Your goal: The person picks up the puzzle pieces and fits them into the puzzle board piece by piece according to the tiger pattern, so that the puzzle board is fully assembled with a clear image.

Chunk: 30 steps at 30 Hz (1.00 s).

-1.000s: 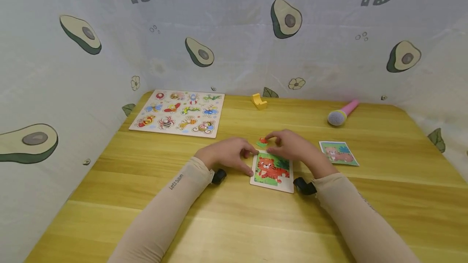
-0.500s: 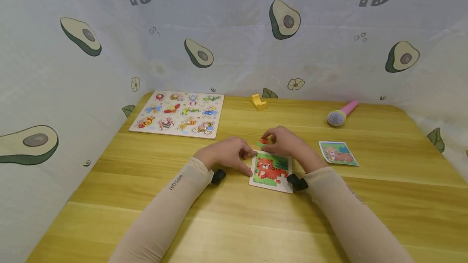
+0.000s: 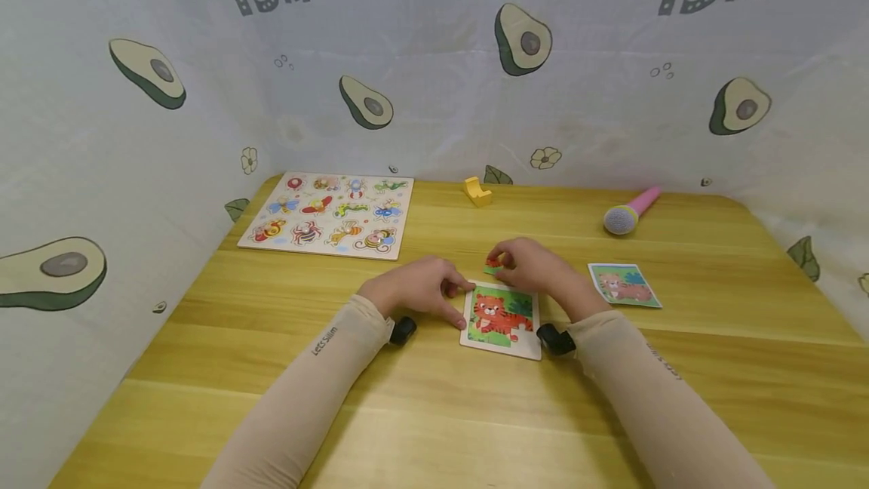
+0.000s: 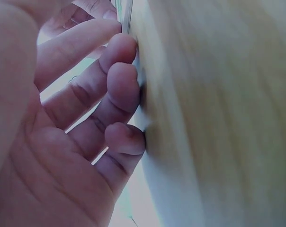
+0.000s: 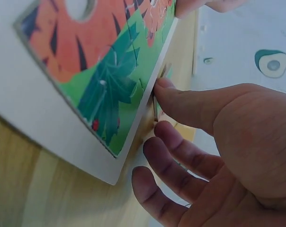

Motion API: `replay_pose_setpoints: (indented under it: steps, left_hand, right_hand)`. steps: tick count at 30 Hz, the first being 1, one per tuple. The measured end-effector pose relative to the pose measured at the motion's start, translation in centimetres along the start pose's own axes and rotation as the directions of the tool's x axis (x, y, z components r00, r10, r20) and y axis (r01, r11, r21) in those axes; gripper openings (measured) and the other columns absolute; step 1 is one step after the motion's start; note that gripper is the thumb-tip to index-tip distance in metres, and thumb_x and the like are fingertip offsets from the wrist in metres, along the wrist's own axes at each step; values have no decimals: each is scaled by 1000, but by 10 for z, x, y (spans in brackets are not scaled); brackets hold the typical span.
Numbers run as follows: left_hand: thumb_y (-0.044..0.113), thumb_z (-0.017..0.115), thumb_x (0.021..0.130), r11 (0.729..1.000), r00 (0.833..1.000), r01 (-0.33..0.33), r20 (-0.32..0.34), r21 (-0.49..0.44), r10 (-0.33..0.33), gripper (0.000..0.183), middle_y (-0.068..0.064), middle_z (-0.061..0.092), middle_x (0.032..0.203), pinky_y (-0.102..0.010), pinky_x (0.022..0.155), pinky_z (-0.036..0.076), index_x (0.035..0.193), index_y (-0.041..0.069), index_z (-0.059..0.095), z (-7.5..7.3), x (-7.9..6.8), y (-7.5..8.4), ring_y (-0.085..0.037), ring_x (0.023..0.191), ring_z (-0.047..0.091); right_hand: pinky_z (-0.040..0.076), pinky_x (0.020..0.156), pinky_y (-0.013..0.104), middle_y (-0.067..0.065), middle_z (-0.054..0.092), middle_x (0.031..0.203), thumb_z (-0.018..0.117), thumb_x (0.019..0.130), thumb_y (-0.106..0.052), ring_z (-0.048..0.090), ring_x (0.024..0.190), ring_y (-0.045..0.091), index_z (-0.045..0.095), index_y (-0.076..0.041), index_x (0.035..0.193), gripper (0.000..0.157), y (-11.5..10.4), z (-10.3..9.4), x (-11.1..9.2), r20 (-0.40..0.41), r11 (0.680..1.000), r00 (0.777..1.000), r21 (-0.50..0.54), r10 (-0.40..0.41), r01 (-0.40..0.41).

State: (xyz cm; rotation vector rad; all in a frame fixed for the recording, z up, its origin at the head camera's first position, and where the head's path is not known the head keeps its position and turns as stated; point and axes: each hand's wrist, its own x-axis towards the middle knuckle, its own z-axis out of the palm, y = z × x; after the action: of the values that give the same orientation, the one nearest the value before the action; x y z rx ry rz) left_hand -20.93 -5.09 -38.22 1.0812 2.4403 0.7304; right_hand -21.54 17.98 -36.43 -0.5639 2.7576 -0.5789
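Note:
A small tiger jigsaw board (image 3: 524, 349) with a pale wooden frame lies in front of me, mostly filled, with a gap at its lower right corner. My left hand (image 3: 421, 287) rests at its left side, thumb and index fingertip touching the frame; in the left wrist view the other fingers bend against the table. Just beyond the board's far edge, my right hand (image 3: 535, 266) pinches an orange-and-green puzzle piece (image 3: 492, 266) between thumb and fingers. The right wrist view has this piece edge-on, partly hidden behind the thumb (image 5: 181, 101).
Right of the board lies a tiger picture card (image 3: 626, 287). A pink toy microphone (image 3: 627, 216) and a yellow curved block (image 3: 477, 192) sit toward the back. An insect peg puzzle (image 3: 324, 249) occupies the far left. Avocado-print cloth (image 3: 434, 127) surrounds the table.
My right hand's index finger has drawn in, and the hand now pinches the puzzle piece, which has tilted up and turned. My left hand stays at the board's side.

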Motion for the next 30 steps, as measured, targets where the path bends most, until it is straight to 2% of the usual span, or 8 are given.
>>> replay_pose_setpoints:
  steps: [6, 12, 15, 18, 22, 30]
  left_hand:
    - [37, 90, 77, 1000, 1000, -12, 3, 0, 12, 64, 3, 61, 87, -23, 69, 43, 131, 10, 69, 0, 1, 1, -11, 77, 50]
    - [36, 90, 77, 1000, 1000, -1, 9, -23, 1, 64, 1, 61, 87, -23, 68, 43, 131, 9, 69, 0, 0, 1, -11, 77, 50]
    - [36, 90, 76, 1000, 1000, -2, 6, -15, 2, 64, 2, 61, 87, -23, 68, 43, 131, 9, 69, -1, 0, 0, -11, 77, 50]
    - [37, 90, 76, 1000, 1000, -6, 3, -5, 6, 64, 3, 61, 86, -23, 68, 43, 131, 10, 69, -1, 1, 0, -10, 76, 50]
    - [37, 90, 76, 1000, 1000, 21, -13, -2, -21, 63, 3, 62, 89, -24, 69, 44, 131, 12, 69, -1, 1, 1, -11, 79, 51]
    - [37, 90, 76, 997, 996, 80, -26, 22, -80, 60, 4, 62, 100, -26, 81, 47, 130, 19, 71, -1, 0, 6, -12, 92, 55]
  right_hand:
    - [49, 93, 51, 20, 64, 115, 66, 96, -5, 59, 108, 36, 66, 0, 122, 26, 3, 0, -1, -23, 999, 999, -13, -29, 29]
    - [50, 90, 49, 17, 65, 110, 65, 97, -3, 60, 101, 33, 65, 2, 118, 21, 5, -1, -1, -30, 999, 998, 10, -51, 52]
    - [50, 88, 48, 19, 63, 111, 64, 97, -4, 59, 98, 32, 62, 4, 120, 24, 5, -3, -4, -27, 998, 998, 33, -51, 52]
    - [50, 86, 48, 22, 60, 113, 64, 98, -6, 59, 96, 32, 58, 7, 126, 31, 8, -7, -13, -28, 998, 999, 42, -41, 42]
    - [50, 85, 48, 21, 59, 113, 64, 98, -6, 58, 97, 32, 57, 9, 130, 36, 13, -12, -31, -39, 998, 998, 28, -54, 55]
    - [52, 81, 45, 15, 63, 109, 66, 97, -7, 62, 92, 25, 60, 9, 130, 37, 18, -12, -63, -8, 990, 991, 37, -134, 134]
